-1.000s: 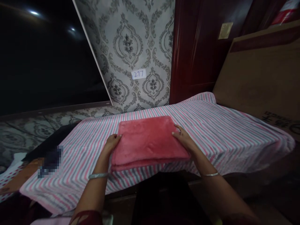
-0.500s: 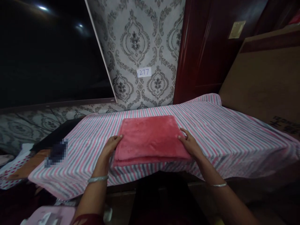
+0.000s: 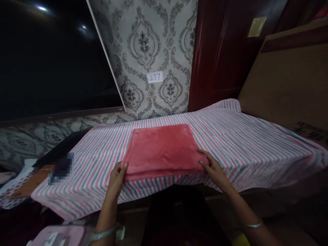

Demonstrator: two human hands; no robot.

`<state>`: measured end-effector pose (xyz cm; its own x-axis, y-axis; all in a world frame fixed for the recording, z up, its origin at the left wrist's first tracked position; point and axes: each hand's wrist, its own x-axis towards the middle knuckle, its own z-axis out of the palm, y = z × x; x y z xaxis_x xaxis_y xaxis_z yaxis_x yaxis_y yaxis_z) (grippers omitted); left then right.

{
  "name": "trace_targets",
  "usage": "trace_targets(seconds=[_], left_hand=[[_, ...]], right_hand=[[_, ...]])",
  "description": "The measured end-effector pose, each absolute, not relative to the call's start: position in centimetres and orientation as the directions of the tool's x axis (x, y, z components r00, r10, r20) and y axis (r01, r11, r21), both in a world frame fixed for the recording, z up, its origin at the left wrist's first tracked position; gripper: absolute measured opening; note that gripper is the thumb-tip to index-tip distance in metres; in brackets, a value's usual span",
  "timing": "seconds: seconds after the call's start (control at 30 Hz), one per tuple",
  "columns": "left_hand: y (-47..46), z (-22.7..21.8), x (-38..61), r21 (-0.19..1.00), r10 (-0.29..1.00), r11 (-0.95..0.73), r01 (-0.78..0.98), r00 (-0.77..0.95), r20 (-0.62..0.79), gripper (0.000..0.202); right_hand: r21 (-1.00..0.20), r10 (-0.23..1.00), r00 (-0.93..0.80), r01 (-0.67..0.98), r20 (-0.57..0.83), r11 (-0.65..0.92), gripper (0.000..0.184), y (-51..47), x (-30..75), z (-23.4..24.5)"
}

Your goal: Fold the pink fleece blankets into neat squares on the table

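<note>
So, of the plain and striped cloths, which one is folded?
The plain pink cloth, between the left hand and the right hand; the striped cloth lies spread out beneath it.

In front of you is a coral-pink folded cloth (image 3: 164,147) with a soft, plush-looking surface. It lies flat on the striped cover (image 3: 230,136), close to the cover's front edge, with one long side facing you. You can see it is folded into a neat, roughly rectangular pad: along the side nearest you, a lower layer shows beneath the upper one. The top is mostly smooth, with faint creases toward your side of the middle.
</note>
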<state>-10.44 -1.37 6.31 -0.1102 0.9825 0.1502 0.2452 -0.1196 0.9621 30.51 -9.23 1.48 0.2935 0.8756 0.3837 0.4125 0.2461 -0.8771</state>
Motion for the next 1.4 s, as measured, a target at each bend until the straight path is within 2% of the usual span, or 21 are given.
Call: trace_targets(seconds=[0.17, 0.37, 0.6, 0.77, 0.93, 1.23, 1.4], left_hand=[[-1.6, 5.6, -11.3, 0.953, 0.986, -0.156, 0.26, -0.011, 0.165, 0.064], [-1.7, 4.1, -11.4, 0.912, 0.967, -0.251, 0.326, 0.048, 0.25, 0.075], [-1.2, 3.2, -11.3, 0.874, 0.948, -0.302, 0.38, 0.023, 0.318, 0.073], [-1.5, 4.1, -11.2, 0.885, 0.963, -0.267, 0.38, 0.083, 0.256, 0.06], [-2.6, 5.8, -10.5, 0.851, 0.954, -0.3, 0.43, 0.124, 0.273, 0.051], [-2.8, 6.0, -11.2, 0.789, 0.928, -0.361, 0.498, 0.278, 0.249, 0.069], [-1.9, 4.5, -12.3, 0.706, 0.903, -0.429, 0.563, 0.281, 0.324, 0.07]], right_hand=[[-0.852, 0.89, 0.213, 0.442, 0.403, 0.281, 0.057, -9.9, 30.9, 1.1], [-0.714, 0.831, 0.142, 0.601, 0.537, 0.359, 0.057, -10.4, 30.7, 0.0], [-0.609, 0.789, 0.13, 0.713, 0.601, 0.347, 0.056, -9.9, 30.4, -1.0], [-0.52, 0.798, 0.057, 0.786, 0.6, 0.334, 0.063, -10.0, 30.6, -1.5], [-0.517, 0.805, 0.03, 0.78, 0.592, 0.352, 0.061, -9.9, 31.2, -1.6], [-0.553, 0.795, 0.054, 0.747, 0.604, 0.369, 0.054, -9.7, 31.3, -1.6], [-0.594, 0.798, 0.064, 0.704, 0.6, 0.39, 0.051, -9.5, 31.6, -1.2]])
